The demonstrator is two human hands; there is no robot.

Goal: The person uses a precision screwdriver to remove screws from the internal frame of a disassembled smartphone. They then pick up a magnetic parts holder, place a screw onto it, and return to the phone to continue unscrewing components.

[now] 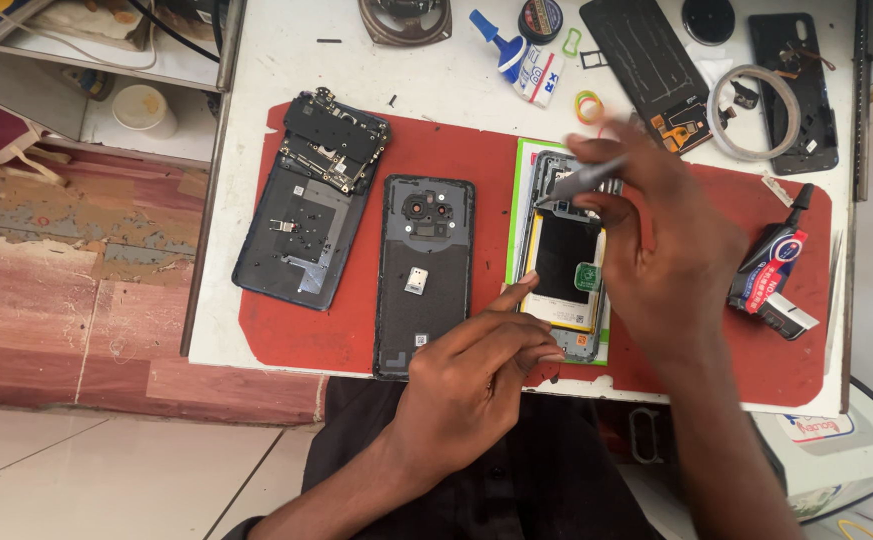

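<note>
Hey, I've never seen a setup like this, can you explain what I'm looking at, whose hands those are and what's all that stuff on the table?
This is one picture from a camera worn on a person's head, looking down at their own two bare hands over a white table with a red mat.

The left hand rests a fingertip on the edge of an opened phone, steadying it. The right hand holds tweezers, their tip at the top part of that phone.

On the mat to the left lie a dark back cover with camera holes and another opened phone with a circuit board on it.

A glue tube lies at the right, a second glue tube at the top, beside more phone parts and a roll of tape.
</note>
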